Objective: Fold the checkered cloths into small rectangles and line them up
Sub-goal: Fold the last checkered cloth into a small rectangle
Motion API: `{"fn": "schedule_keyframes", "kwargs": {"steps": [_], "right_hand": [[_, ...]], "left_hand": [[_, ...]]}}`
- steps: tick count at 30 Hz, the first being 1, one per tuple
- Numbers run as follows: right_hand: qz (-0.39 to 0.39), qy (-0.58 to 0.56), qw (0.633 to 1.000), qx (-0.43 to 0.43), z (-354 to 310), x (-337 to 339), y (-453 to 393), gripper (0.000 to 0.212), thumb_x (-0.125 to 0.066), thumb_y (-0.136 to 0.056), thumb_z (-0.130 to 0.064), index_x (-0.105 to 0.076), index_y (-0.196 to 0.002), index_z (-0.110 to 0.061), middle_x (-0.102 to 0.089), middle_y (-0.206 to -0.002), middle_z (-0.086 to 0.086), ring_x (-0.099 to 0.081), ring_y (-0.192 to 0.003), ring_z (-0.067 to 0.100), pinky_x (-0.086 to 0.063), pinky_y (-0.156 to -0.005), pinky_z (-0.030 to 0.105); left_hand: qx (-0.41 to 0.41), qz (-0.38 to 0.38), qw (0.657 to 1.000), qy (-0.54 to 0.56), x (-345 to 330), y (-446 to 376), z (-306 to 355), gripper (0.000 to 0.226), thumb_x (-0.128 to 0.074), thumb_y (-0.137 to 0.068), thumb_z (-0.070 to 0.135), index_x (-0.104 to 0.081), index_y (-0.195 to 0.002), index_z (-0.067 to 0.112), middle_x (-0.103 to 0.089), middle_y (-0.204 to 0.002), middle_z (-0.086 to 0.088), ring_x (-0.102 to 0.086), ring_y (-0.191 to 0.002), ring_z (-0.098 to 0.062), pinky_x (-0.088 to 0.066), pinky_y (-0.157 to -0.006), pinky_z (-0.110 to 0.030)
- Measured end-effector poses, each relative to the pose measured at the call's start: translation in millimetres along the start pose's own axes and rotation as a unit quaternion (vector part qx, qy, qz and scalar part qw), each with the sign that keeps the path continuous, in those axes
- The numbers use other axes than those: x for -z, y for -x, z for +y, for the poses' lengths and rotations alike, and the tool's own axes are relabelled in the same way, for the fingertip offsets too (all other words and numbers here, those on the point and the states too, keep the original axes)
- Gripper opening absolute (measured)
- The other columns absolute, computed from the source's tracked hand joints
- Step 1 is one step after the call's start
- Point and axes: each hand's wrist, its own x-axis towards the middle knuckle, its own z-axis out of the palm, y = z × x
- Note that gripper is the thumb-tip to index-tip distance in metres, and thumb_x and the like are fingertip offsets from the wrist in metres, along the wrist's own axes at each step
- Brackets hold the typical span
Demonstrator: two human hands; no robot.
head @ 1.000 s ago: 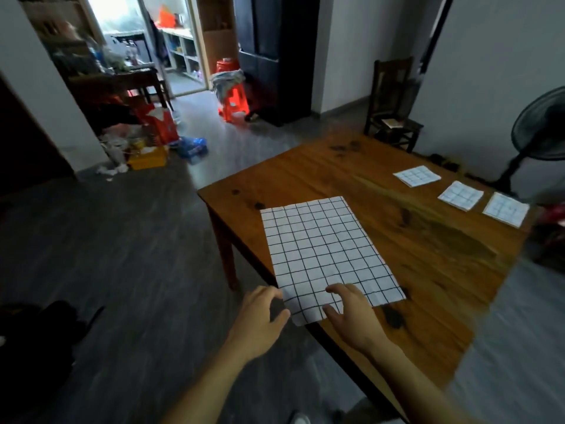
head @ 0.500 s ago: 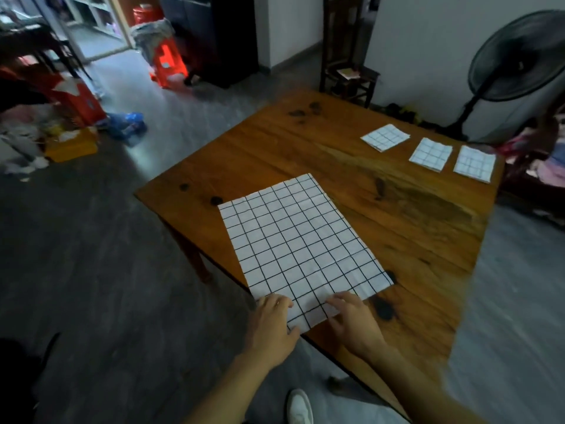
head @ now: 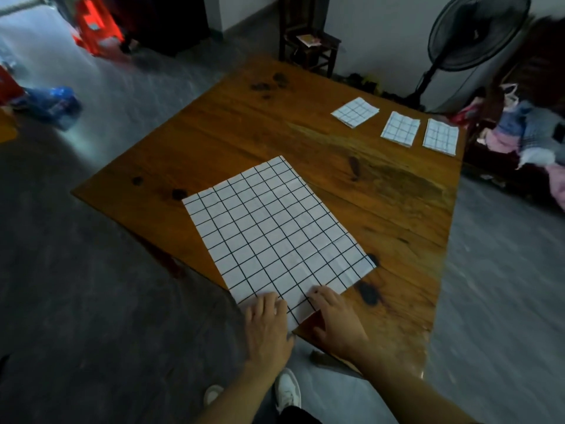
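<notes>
A large white cloth with a black grid (head: 275, 231) lies spread flat on the wooden table (head: 263, 123), its near corner hanging over the table's edge. My left hand (head: 266, 327) and my right hand (head: 337, 322) sit side by side at that corner. Each hand's fingers lie on top of the cloth with the thumb below, pinching its near edge. Three small folded checkered cloths lie in a row at the far right of the table: one (head: 354, 112), a second (head: 400, 129) and a third (head: 440, 136).
A black standing fan (head: 477, 32) and a dark wooden chair (head: 308, 47) stand beyond the table. A pile of clothes (head: 526, 133) lies at the right. A red stool (head: 94, 26) and a blue bag (head: 52, 102) are on the floor at the left.
Both hands have come forward from just short of the cloth onto its near corner and closed on it. The view has tilted down and swung right.
</notes>
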Motion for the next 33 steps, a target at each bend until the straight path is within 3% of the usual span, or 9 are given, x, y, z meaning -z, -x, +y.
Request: {"fn": "schedule_keyframes", "kwargs": {"steps": [6, 10, 14, 20, 25, 33], "right_hand": [[0.014, 0.006, 1.000, 0.006, -2, 6, -3, 0.077, -0.067, -0.075, -0.028, -0.038, -0.146, -0.024, -0.035, -0.151, -0.003, -0.033, -0.139, 0.018, -0.027, -0.115, 0.033], [0.015, 0.010, 1.000, 0.013, -1, 7, -5, 0.076, -0.067, -0.076, -0.030, -0.038, -0.146, -0.024, -0.035, -0.151, -0.003, -0.032, -0.139, 0.017, -0.026, -0.115, 0.032], [0.013, 0.012, 1.000, 0.021, -5, 12, -7, 0.071, -0.067, -0.080, -0.036, -0.039, -0.145, -0.027, -0.035, -0.150, -0.004, -0.031, -0.138, 0.018, -0.027, -0.113, 0.035], [0.053, 0.002, 0.997, 0.056, -21, 16, -15, 0.058, -0.069, -0.081, -0.031, -0.051, -0.135, -0.031, -0.047, -0.139, -0.007, -0.040, -0.131, 0.014, -0.030, -0.111, 0.031], [0.120, -0.001, 0.993, 0.015, -40, 28, -29, 0.034, -0.062, -0.089, -0.023, -0.061, -0.121, -0.031, -0.057, -0.118, -0.010, -0.051, -0.110, 0.011, -0.038, -0.093, 0.023], [0.155, 0.047, 0.987, -0.015, -66, 57, -40, 0.016, -0.059, -0.092, -0.015, -0.067, -0.097, -0.028, -0.063, -0.098, -0.008, -0.057, -0.094, 0.010, -0.047, -0.082, 0.028]], "left_hand": [[0.022, 0.005, 1.000, -0.005, -8, -4, 5, 0.058, -0.083, -0.064, 0.027, -0.055, -0.114, 0.021, -0.053, -0.125, -0.007, -0.047, -0.115, -0.027, -0.039, -0.090, -0.042], [-0.001, 0.018, 1.000, 0.000, -7, -4, -2, 0.052, -0.083, -0.064, 0.029, -0.059, -0.109, 0.022, -0.056, -0.120, -0.002, -0.050, -0.111, -0.023, -0.041, -0.091, -0.039], [-0.031, 0.031, 0.999, 0.019, 5, -2, -13, 0.030, -0.072, -0.078, 0.034, -0.061, -0.105, 0.028, -0.056, -0.114, 0.008, -0.050, -0.110, -0.016, -0.038, -0.096, -0.035], [-0.061, 0.109, 0.989, 0.083, 50, -5, -47, 0.026, -0.074, -0.071, 0.021, -0.053, -0.082, 0.031, -0.052, -0.086, 0.013, -0.051, -0.083, -0.012, -0.045, -0.074, -0.031], [-0.084, 0.138, 0.980, 0.114, 94, -10, -90, 0.024, -0.068, -0.080, 0.014, -0.051, -0.084, 0.030, -0.051, -0.084, 0.015, -0.048, -0.080, -0.007, -0.037, -0.074, -0.025], [-0.095, 0.184, 0.969, 0.136, 145, -16, -157, 0.021, -0.068, -0.087, 0.013, -0.053, -0.086, 0.029, -0.054, -0.083, 0.016, -0.052, -0.077, -0.005, -0.048, -0.071, -0.028]]}}
